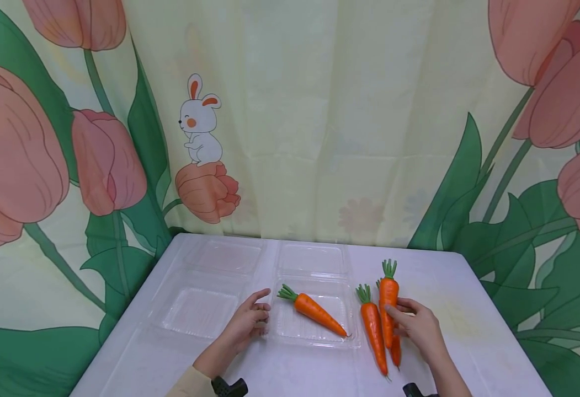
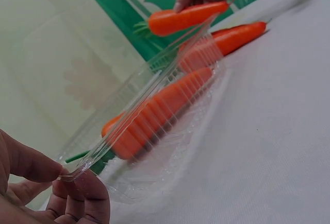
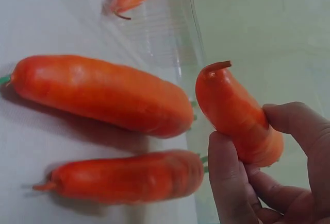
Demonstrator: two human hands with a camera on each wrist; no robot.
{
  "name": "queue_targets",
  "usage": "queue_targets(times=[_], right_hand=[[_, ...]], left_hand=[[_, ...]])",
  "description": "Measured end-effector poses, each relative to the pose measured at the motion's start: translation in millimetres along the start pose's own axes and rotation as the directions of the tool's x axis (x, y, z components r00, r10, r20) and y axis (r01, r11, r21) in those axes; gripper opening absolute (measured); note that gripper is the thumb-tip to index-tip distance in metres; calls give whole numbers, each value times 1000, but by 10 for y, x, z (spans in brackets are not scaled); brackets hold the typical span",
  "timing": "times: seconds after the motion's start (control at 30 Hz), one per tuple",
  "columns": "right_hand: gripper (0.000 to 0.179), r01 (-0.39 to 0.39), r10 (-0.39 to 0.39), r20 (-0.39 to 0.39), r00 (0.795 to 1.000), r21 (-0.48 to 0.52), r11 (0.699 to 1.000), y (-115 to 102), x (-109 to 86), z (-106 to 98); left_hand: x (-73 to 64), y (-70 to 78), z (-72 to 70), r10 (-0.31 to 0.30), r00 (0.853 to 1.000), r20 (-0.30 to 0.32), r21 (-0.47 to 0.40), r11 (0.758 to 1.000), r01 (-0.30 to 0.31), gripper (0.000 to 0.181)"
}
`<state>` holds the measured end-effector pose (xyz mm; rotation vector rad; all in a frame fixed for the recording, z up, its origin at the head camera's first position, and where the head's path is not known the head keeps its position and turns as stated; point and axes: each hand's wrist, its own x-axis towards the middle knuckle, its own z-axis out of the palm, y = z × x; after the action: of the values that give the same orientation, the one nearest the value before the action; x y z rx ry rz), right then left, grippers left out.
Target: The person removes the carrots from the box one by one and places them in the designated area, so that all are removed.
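Note:
My right hand (image 1: 419, 325) pinches an orange carrot (image 1: 388, 292) with green stem stubs between thumb and fingers. In the right wrist view this carrot (image 3: 240, 118) is raised off the table. Two more carrots lie beneath and beside it: one on the left (image 1: 373, 331), the other (image 1: 396, 350) partly covered by the held one. My left hand (image 1: 245, 325) is at the left side of an open clear plastic box (image 1: 290, 331). The left wrist view shows its thumb and fingers pinching the box's corner (image 2: 77, 172). Inside the box a single carrot (image 1: 319, 315) lies slantwise.
A second open clear plastic box (image 1: 195, 311) stands to the left on the white-covered table (image 1: 448, 309). Both lids lie folded back toward the rear, such as the nearer box's lid (image 1: 312, 259). Behind the table hangs a curtain (image 1: 290, 110) printed with tulips and a rabbit.

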<state>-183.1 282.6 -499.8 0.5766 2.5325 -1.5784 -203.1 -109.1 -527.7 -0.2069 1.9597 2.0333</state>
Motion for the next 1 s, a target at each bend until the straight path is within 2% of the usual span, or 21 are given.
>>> queue_targets(times=[0.33,0.8,1.0], right_hand=[[80,-53,52,6,999,47,997,136,67,-85],[78,-72,72,-27,997,27,997,275,128,-130],[79,-70,70,-10,997,22,997,282,153,-171]], left_hand=[[-5,-6,-4,-1,1000,-6,0,1000,1,63],[13,-5,6,-10,1000,0,-5,1000,10,64],[9,-5,1,-11,1000,-4,2,1000,11,64]])
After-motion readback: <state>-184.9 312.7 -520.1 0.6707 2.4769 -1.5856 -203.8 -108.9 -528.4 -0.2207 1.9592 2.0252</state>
